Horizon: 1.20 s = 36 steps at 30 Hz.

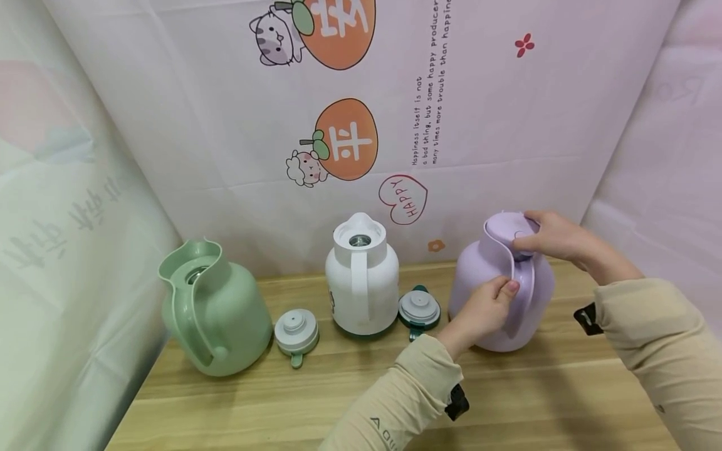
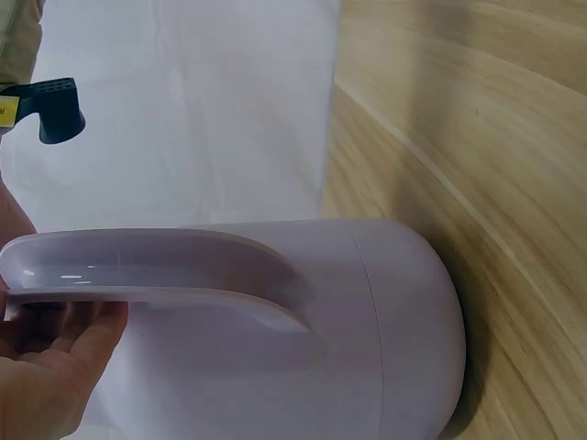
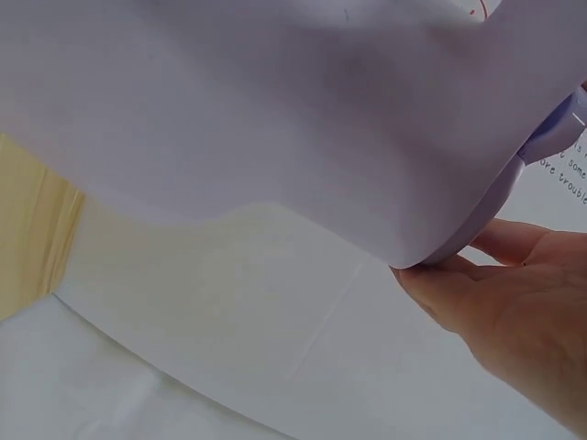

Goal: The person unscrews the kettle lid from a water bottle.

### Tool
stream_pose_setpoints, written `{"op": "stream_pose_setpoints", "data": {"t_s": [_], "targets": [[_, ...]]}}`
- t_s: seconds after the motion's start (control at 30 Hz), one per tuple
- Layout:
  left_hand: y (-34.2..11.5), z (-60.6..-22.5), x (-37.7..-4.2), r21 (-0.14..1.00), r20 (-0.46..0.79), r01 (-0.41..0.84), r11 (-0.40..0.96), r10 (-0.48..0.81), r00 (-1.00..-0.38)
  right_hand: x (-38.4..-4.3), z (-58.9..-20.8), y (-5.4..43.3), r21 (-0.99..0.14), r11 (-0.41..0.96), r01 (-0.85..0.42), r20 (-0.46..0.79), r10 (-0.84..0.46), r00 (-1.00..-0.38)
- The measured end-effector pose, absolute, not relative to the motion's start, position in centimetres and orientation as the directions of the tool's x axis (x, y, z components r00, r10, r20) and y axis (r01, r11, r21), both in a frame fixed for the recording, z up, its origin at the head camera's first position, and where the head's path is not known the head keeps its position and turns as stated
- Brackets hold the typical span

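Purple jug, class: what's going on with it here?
Someone's left grip holds the handle of the purple jug; the right grip holds the purple lid at its mouth, though whether it's seated is unclear. The green jug and white jug stand uncovered, a green-tabbed lid and dark-rimmed lid lying beside them on the table.

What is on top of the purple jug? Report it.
At the top of the purple jug is a purple lid, held by the right hand. The jug's inside cannot be seen: the lid covers it.
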<state>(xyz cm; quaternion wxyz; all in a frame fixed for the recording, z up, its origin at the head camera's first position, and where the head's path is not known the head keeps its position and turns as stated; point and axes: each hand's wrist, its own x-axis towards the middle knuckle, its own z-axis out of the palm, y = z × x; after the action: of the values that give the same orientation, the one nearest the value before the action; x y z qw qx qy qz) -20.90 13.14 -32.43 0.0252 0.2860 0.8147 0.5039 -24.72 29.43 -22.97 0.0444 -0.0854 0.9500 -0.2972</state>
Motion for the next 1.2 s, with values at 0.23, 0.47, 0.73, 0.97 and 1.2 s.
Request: {"op": "stream_pose_setpoints", "data": {"t_s": [0.23,0.47,0.73,0.97,1.2], "targets": [[13.4,-32.7,-20.8,0.784,0.309,0.507,0.358,0.483,-0.819,-24.9,-23.0,29.7,-0.558,0.812,-0.171,-0.013,-0.215,-0.977],[13.3,-32.5,-20.9,0.779,0.319,0.520,0.349,0.494,-0.809,-25.1,-22.9,29.7,-0.543,0.814,-0.206,0.005,-0.242,-0.970],[13.2,-32.4,-20.9,0.771,0.308,0.518,0.370,0.494,-0.813,-25.3,-23.0,30.1,-0.552,0.797,-0.246,0.014,-0.286,-0.958],[13.0,-32.3,-20.8,0.762,0.289,0.510,0.400,0.494,-0.820,-25.7,-23.4,31.1,-0.594,0.758,-0.268,0.011,-0.325,-0.946],[12.6,-32.4,-21.0,0.836,0.189,0.398,0.378,0.483,-0.855,-25.3,-23.7,31.2,-0.563,0.793,-0.232,0.008,-0.275,-0.961]]}}
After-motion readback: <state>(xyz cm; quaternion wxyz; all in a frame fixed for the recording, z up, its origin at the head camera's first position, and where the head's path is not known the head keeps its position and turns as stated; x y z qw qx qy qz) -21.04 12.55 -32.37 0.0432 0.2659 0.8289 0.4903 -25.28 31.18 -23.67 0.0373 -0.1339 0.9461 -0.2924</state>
